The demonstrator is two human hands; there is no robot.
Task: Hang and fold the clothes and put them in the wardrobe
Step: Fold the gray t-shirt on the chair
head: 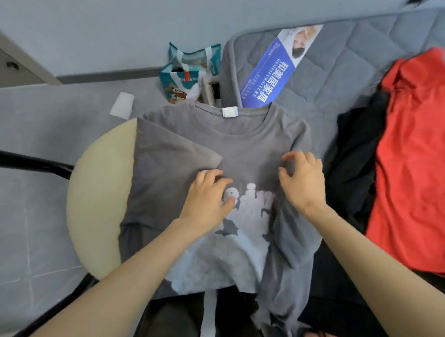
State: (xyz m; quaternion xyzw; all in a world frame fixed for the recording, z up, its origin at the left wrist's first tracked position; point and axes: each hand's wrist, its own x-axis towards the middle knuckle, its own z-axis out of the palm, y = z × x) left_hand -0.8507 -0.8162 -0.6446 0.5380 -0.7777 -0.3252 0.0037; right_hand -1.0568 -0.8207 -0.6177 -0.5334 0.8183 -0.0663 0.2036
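While the grey T-shirt [243, 143] lies face up over the round stool [99, 187], which probably gives a firm base for folding, our left hand [207, 196] rests on the print [250, 211], fingers [213, 175] relaxed, likely to stop sliding. Our right hand [303, 183] curls its fingers above the right side; whether they pinch cloth we cannot tell. Farther, a red garment [418, 152] waits on the bed [337, 71].
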